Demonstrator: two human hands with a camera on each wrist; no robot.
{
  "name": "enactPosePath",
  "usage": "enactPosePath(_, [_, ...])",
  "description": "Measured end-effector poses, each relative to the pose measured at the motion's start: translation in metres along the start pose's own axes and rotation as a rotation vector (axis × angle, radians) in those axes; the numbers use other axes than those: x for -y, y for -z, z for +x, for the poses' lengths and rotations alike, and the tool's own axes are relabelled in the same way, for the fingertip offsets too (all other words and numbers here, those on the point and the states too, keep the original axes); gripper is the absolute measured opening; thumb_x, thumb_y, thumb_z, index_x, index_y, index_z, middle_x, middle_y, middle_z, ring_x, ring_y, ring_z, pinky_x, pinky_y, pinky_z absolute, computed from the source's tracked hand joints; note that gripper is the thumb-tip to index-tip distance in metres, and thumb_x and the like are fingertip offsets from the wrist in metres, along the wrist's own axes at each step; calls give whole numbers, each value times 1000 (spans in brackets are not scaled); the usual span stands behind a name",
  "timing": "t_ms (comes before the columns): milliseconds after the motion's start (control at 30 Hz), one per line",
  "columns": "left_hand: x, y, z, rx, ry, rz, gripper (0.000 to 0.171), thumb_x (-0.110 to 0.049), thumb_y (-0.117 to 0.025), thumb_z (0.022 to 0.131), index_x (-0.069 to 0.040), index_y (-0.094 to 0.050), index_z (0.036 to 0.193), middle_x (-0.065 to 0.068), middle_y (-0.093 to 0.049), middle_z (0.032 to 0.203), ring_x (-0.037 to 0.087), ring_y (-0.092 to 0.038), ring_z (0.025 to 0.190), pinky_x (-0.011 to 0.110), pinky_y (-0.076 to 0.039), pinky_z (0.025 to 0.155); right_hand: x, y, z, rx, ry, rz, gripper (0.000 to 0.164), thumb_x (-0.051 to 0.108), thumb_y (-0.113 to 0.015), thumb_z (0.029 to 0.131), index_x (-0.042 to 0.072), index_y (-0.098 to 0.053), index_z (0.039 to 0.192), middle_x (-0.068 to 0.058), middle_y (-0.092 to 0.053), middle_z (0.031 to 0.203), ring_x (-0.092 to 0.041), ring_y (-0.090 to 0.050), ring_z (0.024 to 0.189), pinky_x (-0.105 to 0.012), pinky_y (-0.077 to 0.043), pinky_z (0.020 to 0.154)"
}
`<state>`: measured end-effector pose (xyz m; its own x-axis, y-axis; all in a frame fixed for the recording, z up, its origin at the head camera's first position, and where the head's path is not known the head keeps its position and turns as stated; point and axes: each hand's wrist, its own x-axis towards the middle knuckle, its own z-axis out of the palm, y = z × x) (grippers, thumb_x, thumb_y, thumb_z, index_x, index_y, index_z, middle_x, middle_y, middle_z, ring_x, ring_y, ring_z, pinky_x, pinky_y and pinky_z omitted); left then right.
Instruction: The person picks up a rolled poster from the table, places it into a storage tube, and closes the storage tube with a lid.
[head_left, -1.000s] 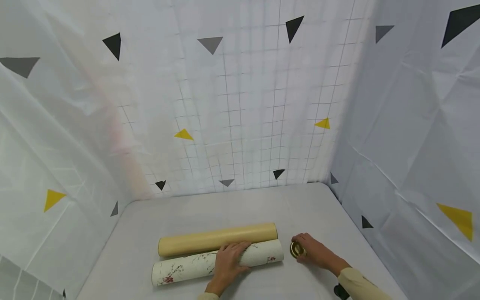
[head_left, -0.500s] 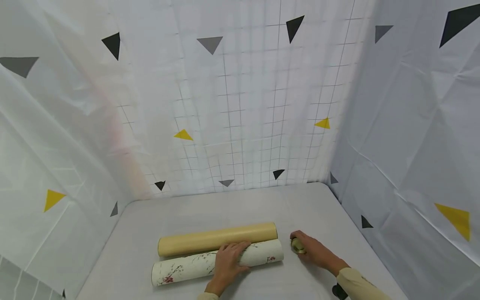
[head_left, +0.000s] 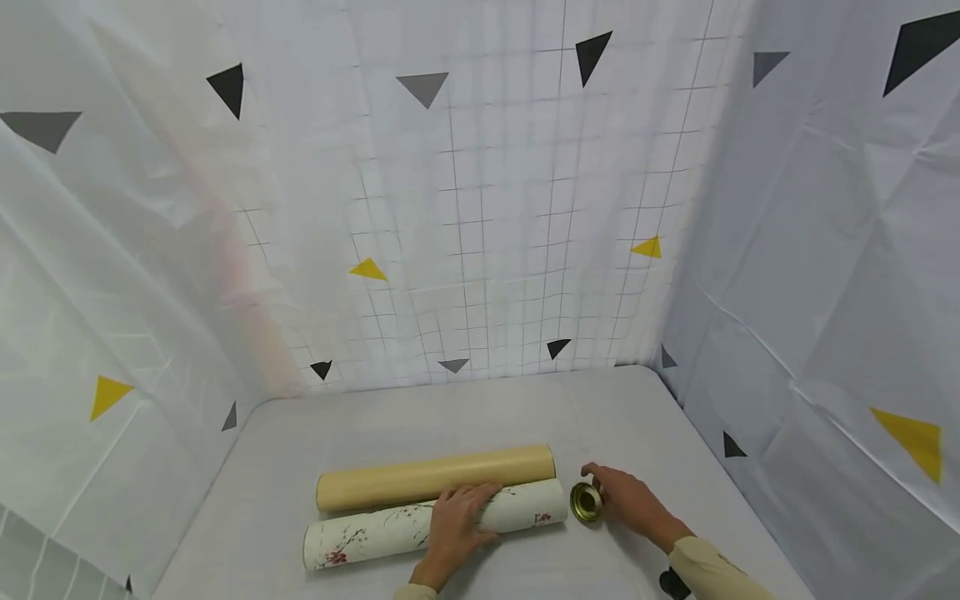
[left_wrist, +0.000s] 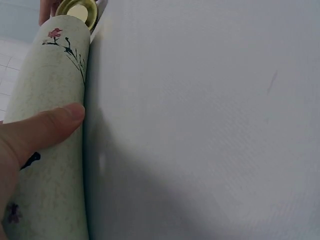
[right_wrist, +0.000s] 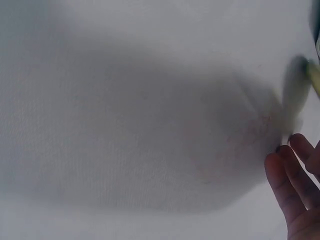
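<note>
In the head view a white wallpaper roll (head_left: 390,536) with a dark branch and red flower print lies across the table. My left hand (head_left: 456,525) holds it near its middle, with the thumb (left_wrist: 55,125) along the near side and the fingers over the top. Close to the roll's right end, a shiny gold round piece (head_left: 575,502) with a wide rim and a hollow centre stands on its edge. My right hand (head_left: 628,502) is just to the right of this gold piece, fingers loosely bent. The right wrist view shows those fingers (right_wrist: 282,185) apart from the gold piece.
Directly behind the printed roll lies a plain yellow roll (head_left: 435,479), parallel to it. The white-covered table (head_left: 420,417) meets white sheet walls (head_left: 495,275) with triangle markers at the back and on both sides.
My right hand has turned the gold piece about, moved it left to the printed roll's end and let go of it. The left hand and both rolls have stayed in place.
</note>
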<state>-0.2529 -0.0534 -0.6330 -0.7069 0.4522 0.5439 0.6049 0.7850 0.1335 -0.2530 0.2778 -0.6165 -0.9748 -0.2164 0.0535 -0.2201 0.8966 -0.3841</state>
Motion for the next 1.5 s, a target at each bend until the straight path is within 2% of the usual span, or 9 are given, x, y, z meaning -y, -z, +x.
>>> enactPosePath(267, [0,-1,-1,28,6,-2,92,-49,-98,47,-27,-69,131,-13,-76,124,9,-73,106,36,-57,91,-2,-5,1,-15,-29,23,32,-5,-61,95,15,-63,120,3,-71,98,-10,-65,86,-36,-56,75])
enactPosePath(433, [0,0,-1,40,12,8,92,-50,-98,48,-28,-69,131,-14,-75,125,8,-73,107,36,-57,93,-2,-6,0,-4,-3,11,23,16,-58,103,15,-62,126,2,-70,115,-18,-69,103,-40,-58,81])
enactPosePath(600, [-1,0,0,35,16,-5,92,-49,-98,48,-28,-69,132,-13,-75,124,9,-73,107,36,-57,92,-1,-8,-2,35,29,-33,50,50,-65,98,18,-60,135,0,-62,130,-24,-67,111,-39,-56,67])
enactPosePath(767, [-1,0,-1,22,15,-13,92,-48,-99,46,-27,-69,131,-13,-76,124,9,-73,107,37,-57,92,-2,-11,-4,54,56,-35,73,63,-74,85,21,-56,143,-4,-58,139,-28,-64,114,-45,-57,67])
enactPosePath(867, [-1,0,-2,28,20,-12,92,-48,-99,46,-28,-69,131,-14,-76,124,9,-73,107,36,-57,92,-3,-12,-4,66,85,-51,79,62,-78,82,22,-53,146,-5,-57,140,-27,-64,112,-43,-56,66])
enactPosePath(1000, [-1,0,0,43,32,0,92,-48,-99,47,-28,-69,131,-14,-76,124,9,-73,108,37,-57,93,-4,-12,-3,46,134,-92,75,51,-81,84,21,-53,147,-4,-57,136,-23,-64,105,-35,-53,60])
enactPosePath(1233, [-1,-1,2,22,27,-17,91,-46,-100,46,-26,-70,130,-11,-76,123,10,-73,107,38,-57,92,-6,-11,-1,62,100,-21,50,41,-72,95,24,-59,140,-3,-50,122,-8,-53,82,-24,-45,58])
enactPosePath(1367, [-1,0,2,13,29,-25,91,-45,-101,46,-26,-70,130,-11,-76,123,10,-73,107,38,-57,94,-9,-12,0,89,49,66,29,36,-64,100,22,-63,126,-4,-46,119,-11,-55,87,-30,-51,68])
enactPosePath(1500, [-2,1,1,28,39,-31,91,-44,-101,46,-26,-70,130,-11,-76,124,11,-73,108,39,-56,94,-5,-11,-1,88,-7,120,30,37,-58,104,19,-60,128,-6,-50,120,-16,-59,95,-41,-54,79])
